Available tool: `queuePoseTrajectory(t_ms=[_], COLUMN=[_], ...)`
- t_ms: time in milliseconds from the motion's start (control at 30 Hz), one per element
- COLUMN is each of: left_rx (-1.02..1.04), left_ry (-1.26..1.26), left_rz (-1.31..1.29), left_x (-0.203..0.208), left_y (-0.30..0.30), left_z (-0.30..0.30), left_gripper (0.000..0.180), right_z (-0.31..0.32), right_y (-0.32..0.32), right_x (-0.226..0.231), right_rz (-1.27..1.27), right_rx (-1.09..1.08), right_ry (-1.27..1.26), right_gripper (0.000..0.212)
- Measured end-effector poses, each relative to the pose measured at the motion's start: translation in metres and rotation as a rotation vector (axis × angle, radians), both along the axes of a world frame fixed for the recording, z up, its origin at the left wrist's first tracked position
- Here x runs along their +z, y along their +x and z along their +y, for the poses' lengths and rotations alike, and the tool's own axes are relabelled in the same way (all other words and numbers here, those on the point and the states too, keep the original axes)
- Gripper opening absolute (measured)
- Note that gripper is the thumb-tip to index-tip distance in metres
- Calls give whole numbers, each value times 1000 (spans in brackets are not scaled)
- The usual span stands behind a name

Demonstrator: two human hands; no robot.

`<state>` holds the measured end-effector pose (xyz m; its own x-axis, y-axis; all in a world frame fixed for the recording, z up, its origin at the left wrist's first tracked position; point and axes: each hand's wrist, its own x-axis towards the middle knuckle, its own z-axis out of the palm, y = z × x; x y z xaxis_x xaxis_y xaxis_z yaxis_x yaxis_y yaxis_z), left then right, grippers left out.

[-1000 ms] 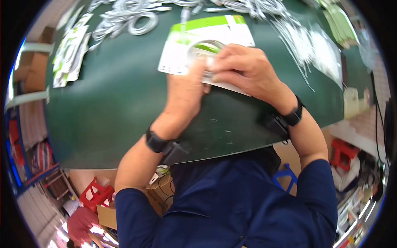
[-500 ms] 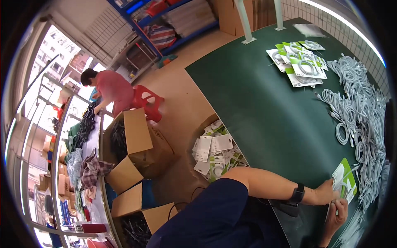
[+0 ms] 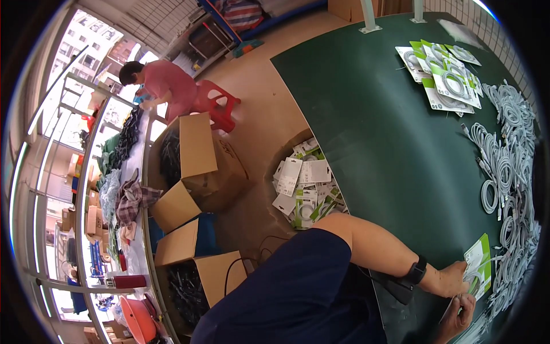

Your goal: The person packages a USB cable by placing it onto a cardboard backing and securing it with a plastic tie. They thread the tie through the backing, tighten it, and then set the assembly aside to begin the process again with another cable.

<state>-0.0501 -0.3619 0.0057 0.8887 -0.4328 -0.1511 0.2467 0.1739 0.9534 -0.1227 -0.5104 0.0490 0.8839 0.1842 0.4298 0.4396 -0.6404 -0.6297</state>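
Observation:
My left hand (image 3: 451,279), with a dark band on its wrist, grips a white and green packaging card (image 3: 485,255) by its left side. A pale grey cable coil (image 3: 474,281) lies against the card's face. Just below, my right hand (image 3: 460,312) has its fingers curled closed at the card's lower edge; what lies between them is hidden. Right beside the card runs a long heap of coiled grey cables (image 3: 507,172). Farther off on the green table (image 3: 366,126) is a pile of carded cables (image 3: 452,83).
An open container of carded cables (image 3: 306,186) stands on the floor by the table's left edge. Open cardboard boxes (image 3: 197,146) hold black items. At the bench on the left, a person in red (image 3: 169,86) sits near a red stool (image 3: 220,106). White posts (image 3: 369,17) rise from the table's far edge.
The view has shifted, so the scene sits higher and farther right. My left hand still grips the card, now more upright. My right hand's fingers have curled tighter at its lower edge.

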Motion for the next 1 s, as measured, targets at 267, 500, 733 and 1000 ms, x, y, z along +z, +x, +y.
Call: queuePoseTrajectory(t_ms=[267,500,733,1000], left_rx=[154,38,71,66], left_ry=[24,-40,30,-23], left_rz=[-69,49,-40,-42], left_x=[-1,0,-8,-28], left_y=[-3,1,6,4], left_z=[-5,-4,-11,-23], left_gripper=[38,38,38,40], right_z=[0,6,7,6], right_y=[2,3,6,-1], right_x=[-7,6,6,6], right_rz=[90,124,120,125], right_rx=[-83,-85,-113,-111], right_ry=[140,138,81,102], right_gripper=[12,8,9,12])
